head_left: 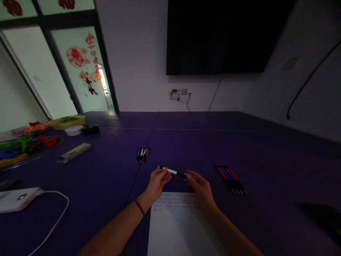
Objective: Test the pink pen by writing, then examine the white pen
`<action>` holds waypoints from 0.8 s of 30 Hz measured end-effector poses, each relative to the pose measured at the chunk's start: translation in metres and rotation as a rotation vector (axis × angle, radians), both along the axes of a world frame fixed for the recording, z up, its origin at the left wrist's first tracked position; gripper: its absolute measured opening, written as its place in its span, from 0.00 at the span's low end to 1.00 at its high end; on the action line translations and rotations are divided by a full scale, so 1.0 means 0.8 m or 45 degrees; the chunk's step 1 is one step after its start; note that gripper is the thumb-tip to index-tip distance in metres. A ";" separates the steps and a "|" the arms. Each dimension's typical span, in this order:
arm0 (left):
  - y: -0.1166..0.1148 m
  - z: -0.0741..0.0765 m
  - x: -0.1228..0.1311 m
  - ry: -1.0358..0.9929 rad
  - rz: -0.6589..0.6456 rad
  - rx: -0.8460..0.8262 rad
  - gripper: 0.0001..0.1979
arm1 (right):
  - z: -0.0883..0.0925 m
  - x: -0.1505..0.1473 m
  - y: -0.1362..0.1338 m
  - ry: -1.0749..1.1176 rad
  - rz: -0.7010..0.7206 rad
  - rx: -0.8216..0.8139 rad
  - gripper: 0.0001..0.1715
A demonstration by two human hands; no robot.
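Note:
A white and black pen (172,171) spans the gap between my two hands, above the top edge of a sheet of paper (176,227) with handwriting on it. My left hand (159,180) pinches the white end. At the black end, the fingers of my right hand (197,181) are closed on the pen. Several pens (143,155) lie bunched together beyond my left hand. To the right of my right hand, another group of pens (231,179) with pink and blue barrels lies side by side.
On the purple table (181,142), a narrow box (75,153) lies at the left. Behind it are a yellow basket (68,122), a white round item (74,130) and colourful clips (25,142). A white device (20,200) with a cable lies front left, a dark object (322,217) front right.

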State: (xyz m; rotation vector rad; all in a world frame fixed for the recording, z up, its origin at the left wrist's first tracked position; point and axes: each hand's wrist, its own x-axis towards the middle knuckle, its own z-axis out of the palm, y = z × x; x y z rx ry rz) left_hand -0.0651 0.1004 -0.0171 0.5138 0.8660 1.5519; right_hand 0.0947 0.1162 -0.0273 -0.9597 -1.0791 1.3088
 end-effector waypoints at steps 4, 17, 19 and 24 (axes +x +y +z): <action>0.000 0.001 0.000 -0.026 0.008 -0.009 0.11 | 0.001 -0.002 0.000 -0.013 -0.037 -0.049 0.24; 0.000 0.001 -0.001 -0.044 0.001 -0.009 0.11 | -0.005 0.002 0.002 -0.010 -0.036 -0.035 0.19; 0.000 0.001 -0.001 -0.044 0.001 -0.007 0.11 | -0.006 0.002 0.003 0.028 -0.054 -0.055 0.20; 0.001 -0.001 -0.002 -0.041 -0.002 -0.007 0.12 | -0.005 0.003 0.002 0.068 -0.044 -0.064 0.21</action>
